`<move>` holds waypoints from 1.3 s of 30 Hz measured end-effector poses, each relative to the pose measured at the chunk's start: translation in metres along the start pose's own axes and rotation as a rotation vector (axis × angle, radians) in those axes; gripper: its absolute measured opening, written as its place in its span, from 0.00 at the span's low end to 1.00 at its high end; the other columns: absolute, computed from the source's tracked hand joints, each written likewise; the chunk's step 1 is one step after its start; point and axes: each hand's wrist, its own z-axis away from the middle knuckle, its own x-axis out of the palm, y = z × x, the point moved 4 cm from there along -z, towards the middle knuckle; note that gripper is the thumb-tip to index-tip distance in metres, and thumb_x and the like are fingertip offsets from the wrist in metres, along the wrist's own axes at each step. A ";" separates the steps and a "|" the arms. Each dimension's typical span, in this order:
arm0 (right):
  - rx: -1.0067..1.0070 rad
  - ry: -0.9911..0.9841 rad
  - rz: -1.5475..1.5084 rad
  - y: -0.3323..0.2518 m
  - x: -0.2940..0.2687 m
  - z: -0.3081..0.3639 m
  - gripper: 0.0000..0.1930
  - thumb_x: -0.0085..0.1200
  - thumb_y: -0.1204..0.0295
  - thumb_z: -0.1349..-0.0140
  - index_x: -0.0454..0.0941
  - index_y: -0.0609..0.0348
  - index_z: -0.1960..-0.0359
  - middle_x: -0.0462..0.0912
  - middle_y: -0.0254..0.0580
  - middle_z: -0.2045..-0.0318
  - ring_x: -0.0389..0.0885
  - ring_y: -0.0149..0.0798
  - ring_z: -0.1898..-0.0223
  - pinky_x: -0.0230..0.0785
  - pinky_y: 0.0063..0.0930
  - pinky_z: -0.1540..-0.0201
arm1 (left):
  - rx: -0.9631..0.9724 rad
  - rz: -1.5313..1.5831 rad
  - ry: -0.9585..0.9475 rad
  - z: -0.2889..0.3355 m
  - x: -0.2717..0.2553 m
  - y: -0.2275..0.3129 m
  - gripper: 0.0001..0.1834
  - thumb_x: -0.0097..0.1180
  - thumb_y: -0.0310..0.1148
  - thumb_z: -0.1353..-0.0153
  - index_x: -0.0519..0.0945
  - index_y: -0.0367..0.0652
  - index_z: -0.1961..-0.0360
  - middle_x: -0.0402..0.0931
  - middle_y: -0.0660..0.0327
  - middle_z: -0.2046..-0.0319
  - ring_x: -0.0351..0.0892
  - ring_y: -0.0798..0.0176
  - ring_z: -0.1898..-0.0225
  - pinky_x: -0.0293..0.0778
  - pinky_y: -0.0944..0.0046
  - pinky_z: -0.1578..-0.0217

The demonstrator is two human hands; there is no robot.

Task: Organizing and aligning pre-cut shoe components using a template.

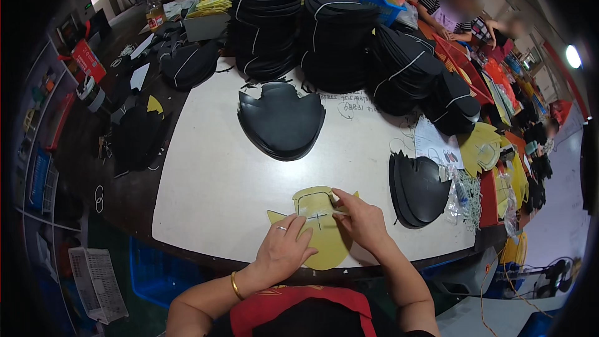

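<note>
A yellow pattern template (327, 251) with a rounded lower end, pointed side tabs and cut slots lies at the table's near edge. My left hand (282, 246), wearing a ring, rests flat on its left part with fingers stretched out. At its upper right, my right hand (362, 219) has its fingers drawn together at the template's edge. Something thin and pale shows by those fingertips, too small to name. Beyond the template sits a stack of black shield-shaped pieces (282, 122). Another stack of black cut pieces (419, 190) lies to the right of my right hand.
Tall tied bundles of black pieces (337, 37) line the back of the white board (199, 168). Yellow templates (482, 148) and a paper sheet (438, 143) lie at the right. A lidded cup (92, 93) stands at the left. Another person (446, 15) works at the far right.
</note>
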 end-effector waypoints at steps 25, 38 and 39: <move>-0.053 -0.205 -0.161 -0.034 0.006 -0.029 0.14 0.53 0.61 0.29 0.83 0.59 0.63 0.85 0.48 0.70 0.85 0.50 0.67 0.76 0.38 0.63 | 0.018 0.000 -0.059 0.006 0.001 0.007 0.25 0.68 0.41 0.46 0.78 0.37 0.52 0.73 0.46 0.48 0.74 0.42 0.42 0.73 0.52 0.44; -0.047 -0.186 -0.266 -0.029 0.002 -0.058 0.12 0.53 0.65 0.28 0.83 0.60 0.59 0.86 0.47 0.71 0.86 0.47 0.69 0.76 0.32 0.63 | -0.003 -0.013 -0.069 -0.006 0.001 -0.001 0.25 0.68 0.41 0.45 0.78 0.36 0.51 0.73 0.47 0.45 0.73 0.43 0.41 0.74 0.51 0.45; -0.044 -0.202 -0.273 -0.026 0.007 -0.061 0.12 0.53 0.65 0.28 0.83 0.60 0.59 0.86 0.47 0.71 0.86 0.47 0.69 0.76 0.32 0.63 | 0.004 -0.025 -0.071 -0.006 0.001 -0.001 0.25 0.68 0.41 0.45 0.78 0.35 0.51 0.73 0.46 0.45 0.73 0.43 0.41 0.74 0.51 0.45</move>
